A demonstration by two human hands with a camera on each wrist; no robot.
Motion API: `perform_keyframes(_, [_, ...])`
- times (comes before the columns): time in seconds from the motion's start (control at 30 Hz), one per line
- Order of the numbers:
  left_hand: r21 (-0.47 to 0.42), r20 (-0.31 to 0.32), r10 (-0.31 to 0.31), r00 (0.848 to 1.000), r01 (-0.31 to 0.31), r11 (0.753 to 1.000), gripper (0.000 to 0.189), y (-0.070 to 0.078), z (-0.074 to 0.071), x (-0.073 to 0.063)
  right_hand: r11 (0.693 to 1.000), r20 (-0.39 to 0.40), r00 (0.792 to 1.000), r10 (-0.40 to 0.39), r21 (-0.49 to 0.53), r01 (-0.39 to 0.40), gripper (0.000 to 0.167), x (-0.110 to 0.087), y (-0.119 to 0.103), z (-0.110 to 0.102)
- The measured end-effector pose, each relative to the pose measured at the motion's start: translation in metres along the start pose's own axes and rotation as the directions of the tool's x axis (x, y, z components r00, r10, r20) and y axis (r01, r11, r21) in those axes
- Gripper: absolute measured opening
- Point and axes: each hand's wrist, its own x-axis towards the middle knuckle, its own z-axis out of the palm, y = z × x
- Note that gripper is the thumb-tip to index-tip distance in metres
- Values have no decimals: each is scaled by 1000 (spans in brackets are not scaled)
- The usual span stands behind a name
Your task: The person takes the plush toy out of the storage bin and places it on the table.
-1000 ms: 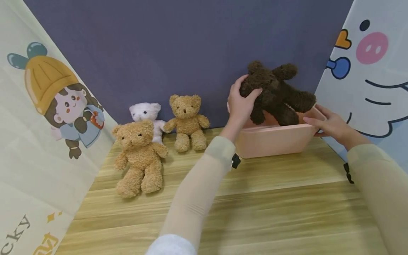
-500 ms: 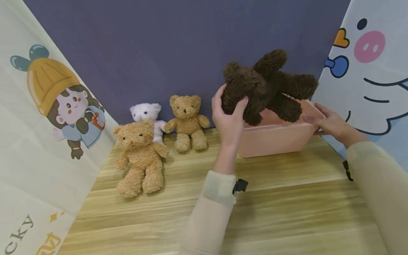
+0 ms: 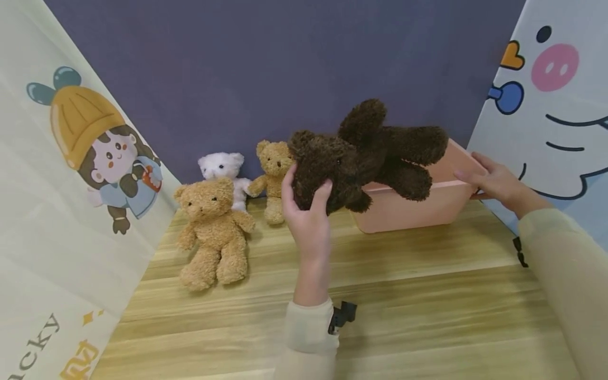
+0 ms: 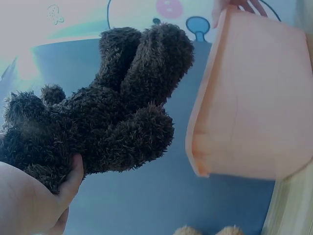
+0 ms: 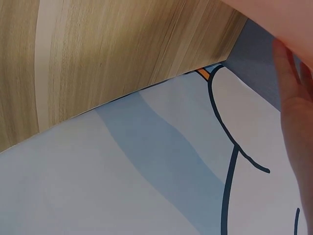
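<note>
My left hand (image 3: 307, 227) grips a dark brown teddy bear (image 3: 375, 155) by the head, thumb on the near side. The bear lies sideways in the air, its legs overlapping the pink box (image 3: 408, 209) in the head view. From the left wrist, the bear's body (image 4: 98, 115) appears apart from the box wall (image 4: 254, 98). My right hand (image 3: 501, 184) holds the box's right end, thumb over the rim and fingers below. In the right wrist view, that hand (image 5: 296, 112) is partly cut off at the edge. The inside of the box is mostly hidden.
A tan bear (image 3: 214, 232) sits at the left of the wooden table (image 3: 228, 327). Behind it are a white bear (image 3: 220, 166) and a smaller tan bear (image 3: 272, 182), partly covered by the brown one. A dark blue wall (image 3: 237, 68) and printed side panels (image 3: 546, 132) enclose the table.
My left hand has drawn the brown bear left and toward me from above the box, tipping it more sideways. The right hand and box have stayed nearly still.
</note>
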Motion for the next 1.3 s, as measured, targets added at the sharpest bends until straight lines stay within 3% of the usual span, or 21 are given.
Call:
perform_keyframes(0.2, [60, 3, 20, 1000, -21, 998, 63, 5, -21, -1, 999, -10, 1000, 25, -24, -25, 101, -6, 2, -1])
perform_keyframes(0.4, [163, -22, 91, 996, -86, 983, 64, 13, -49, 4, 999, -20, 999, 29, 18, -28, 101, -7, 0, -5])
perform_keyframes(0.6, [212, -52, 113, 992, -100, 972, 65, 17, -73, 8, 999, -25, 999, 33, 35, -32, 104, -7, -2, -6])
perform_keyframes(0.9, [319, -82, 177, 981, -142, 937, 56, 26, -107, 28, 999, -23, 999, 25, 23, -25, 102, -2, -5, -1])
perform_keyframes(1.07, [404, -18, 190, 982, -167, 899, 55, 39, -117, 43, 999, -17, 999, 29, 18, -29, 104, 2, -8, 2])
perform_keyframes(1.3, [522, 136, 190, 972, -234, 820, 57, 47, -123, 76, 999, -12, 999, 42, -12, -42, 102, -2, -8, 0])
